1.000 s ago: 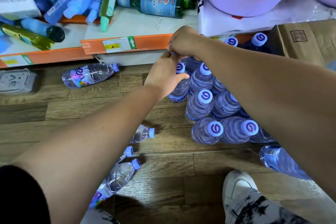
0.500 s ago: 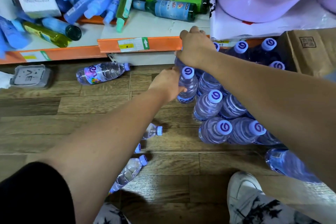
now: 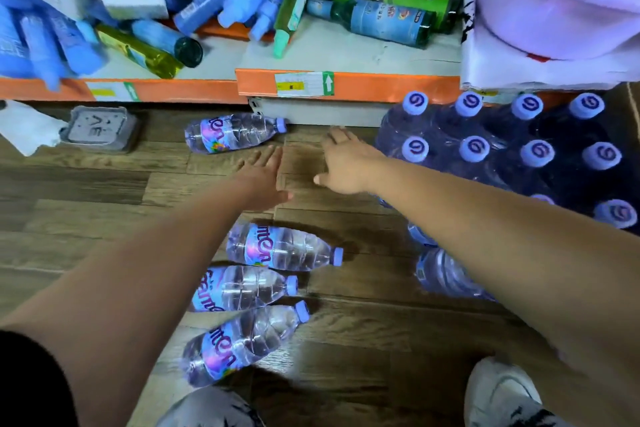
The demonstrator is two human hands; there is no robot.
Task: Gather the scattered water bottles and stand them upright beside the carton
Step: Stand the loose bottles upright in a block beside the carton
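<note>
Hands pulled off the standing bottles [image 3: 474, 149], clustered right below the shelf [image 3: 381, 85]. Left hand [image 3: 266, 178], right hand [image 3: 346, 165] over floor [image 3: 86, 218], each grip wide, empty. Four fallen bottles [image 3: 277, 248] lie flat, left of them.

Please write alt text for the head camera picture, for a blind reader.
An open left hand and open right hand reach over the wooden floor toward a lying water bottle by the shelf. Upright bottles stand at right; three more lie nearer.

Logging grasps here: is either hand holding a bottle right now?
No, the left hand and the right hand both reach out with straight fingers, gripping nothing.
</note>
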